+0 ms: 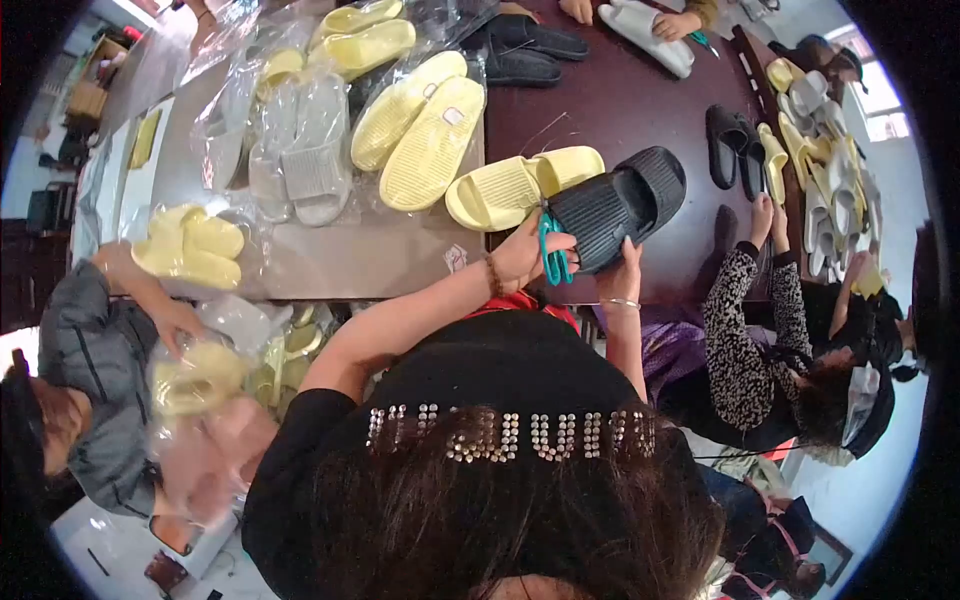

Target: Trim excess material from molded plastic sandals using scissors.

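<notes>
A black ribbed slide slipper (592, 218) is held over the near edge of the dark red table, tilted, with its strap end up to the right. My right hand (622, 270) grips its near side. Teal-handled scissors (553, 262) are looped over the fingers of my left hand (522, 252), which is closed at the slipper's left end; their blades are hidden from me. Just beyond, a pair of yellow slippers (492, 196) lies on the table, end to end, partly behind the black one.
Bagged yellow slippers (435, 145) and grey slippers (318, 165) cover the grey table on the left. Black slippers (725, 145) lie to the right, before a heaped rack of slippers (815, 130). Co-workers sit on both sides; another's hand (675, 25) holds a white slipper (645, 38) opposite.
</notes>
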Available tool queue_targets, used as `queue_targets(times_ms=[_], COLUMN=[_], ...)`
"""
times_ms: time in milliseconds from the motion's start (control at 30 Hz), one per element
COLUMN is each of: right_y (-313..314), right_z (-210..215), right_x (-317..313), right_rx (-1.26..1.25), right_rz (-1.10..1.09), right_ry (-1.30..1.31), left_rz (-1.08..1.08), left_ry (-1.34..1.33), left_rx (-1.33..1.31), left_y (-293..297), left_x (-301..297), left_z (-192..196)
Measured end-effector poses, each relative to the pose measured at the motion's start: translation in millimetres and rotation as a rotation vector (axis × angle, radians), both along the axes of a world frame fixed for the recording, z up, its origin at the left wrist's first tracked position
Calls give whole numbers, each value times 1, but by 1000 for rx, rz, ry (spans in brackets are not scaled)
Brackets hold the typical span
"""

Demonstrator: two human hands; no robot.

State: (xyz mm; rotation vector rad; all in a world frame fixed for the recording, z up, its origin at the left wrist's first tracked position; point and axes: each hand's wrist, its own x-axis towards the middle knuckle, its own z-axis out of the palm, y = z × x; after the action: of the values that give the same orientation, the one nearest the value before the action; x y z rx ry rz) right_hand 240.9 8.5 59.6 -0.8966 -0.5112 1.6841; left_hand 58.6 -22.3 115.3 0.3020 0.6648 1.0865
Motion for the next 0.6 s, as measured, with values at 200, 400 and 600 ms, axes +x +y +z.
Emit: queue_targets(times_ms=[200, 400, 600], right_y=[3, -6, -19], right_z=[-20, -101, -45], right_x=[24, 23, 0], right_rx=[-47, -157, -403], right_rz=[-18, 404, 61], right_ry=[-38, 116, 201], left_rz=[-18, -228, -85], left_ry=[1546, 1920, 1475], left_rx=[441, 345, 260], left_y=[-7, 3, 5], left_x=[-68, -109, -64], left_z=[-15, -59, -78])
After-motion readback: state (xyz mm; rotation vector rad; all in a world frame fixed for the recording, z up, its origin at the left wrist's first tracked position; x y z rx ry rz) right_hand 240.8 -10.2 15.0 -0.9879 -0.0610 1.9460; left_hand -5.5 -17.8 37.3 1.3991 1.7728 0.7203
